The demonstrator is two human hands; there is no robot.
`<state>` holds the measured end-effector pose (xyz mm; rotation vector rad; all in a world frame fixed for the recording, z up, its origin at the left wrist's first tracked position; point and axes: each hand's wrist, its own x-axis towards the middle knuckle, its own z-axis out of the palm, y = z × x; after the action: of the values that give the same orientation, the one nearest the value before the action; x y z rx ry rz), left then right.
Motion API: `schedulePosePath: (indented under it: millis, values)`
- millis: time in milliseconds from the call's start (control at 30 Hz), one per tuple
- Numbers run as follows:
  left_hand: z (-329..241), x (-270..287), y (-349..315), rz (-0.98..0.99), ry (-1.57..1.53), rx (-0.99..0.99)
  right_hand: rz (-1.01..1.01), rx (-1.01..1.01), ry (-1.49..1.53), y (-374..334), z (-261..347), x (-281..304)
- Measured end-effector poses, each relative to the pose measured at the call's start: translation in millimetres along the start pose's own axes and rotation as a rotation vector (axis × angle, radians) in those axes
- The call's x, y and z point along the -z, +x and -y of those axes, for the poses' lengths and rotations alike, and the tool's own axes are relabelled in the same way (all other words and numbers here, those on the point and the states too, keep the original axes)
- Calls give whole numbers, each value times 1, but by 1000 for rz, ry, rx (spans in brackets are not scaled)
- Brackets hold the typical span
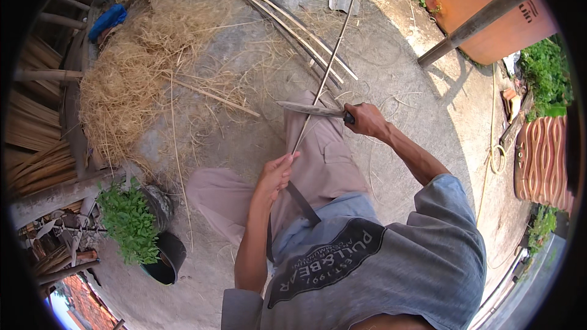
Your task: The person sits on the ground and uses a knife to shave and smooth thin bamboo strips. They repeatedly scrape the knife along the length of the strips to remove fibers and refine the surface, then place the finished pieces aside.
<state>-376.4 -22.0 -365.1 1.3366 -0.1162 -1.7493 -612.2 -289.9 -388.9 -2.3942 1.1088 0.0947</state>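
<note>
- The long thin strip (334,54) slants away from the seated person, from the left hand (277,177) up past the far leg area of the trousers (330,157) and out over the ground; it looks like split cane or bamboo.
- It should handle as light and springy, stiff along short lengths but whippy over its full reach, fairly smooth, and likely to split along the grain.
- A sound hold is near its lower end, clear of the edge, where the left hand's fingers close around it; fresh edges may be sharp.
- The right hand (369,120) is wrapped around the dark handle of a knife (329,112), whose blade crosses the strip above the knee. The hands are apart from each other.
- A dark flat band (301,203) runs from near the left hand toward the waist; whether it joins the strip, I cannot tell.
- The ground (403,88) is rough grey concrete, strewn with curls, with a heap of pale shavings (131,98) at left.
- Around this open yard stand a leafy plant (126,220), a black pot (168,260), an orange tank (489,30) and stacked wavy tiles (541,159).
</note>
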Motion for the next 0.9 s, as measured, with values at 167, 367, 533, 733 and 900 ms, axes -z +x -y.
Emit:
schedulePosePath:
  millis: [167, 367, 533, 733, 900]
  values:
    - [20, 35, -67, 20, -59, 101, -198, -187, 57, 36, -50, 7]
    - [24, 48, -113, -84, 58, 92, -397, -374, 115, 57, -97, 2]
    - [41, 44, -100, -394, 581, -132, 35, -112, 224, 29, -5, 17]
    - [34, 11, -93, -726, 1069, -539, 194, 303, -28, -44, 51, 18]
    - [45, 18, -90, -766, 1107, -543, 138, 101, -76, -28, 31, 19]
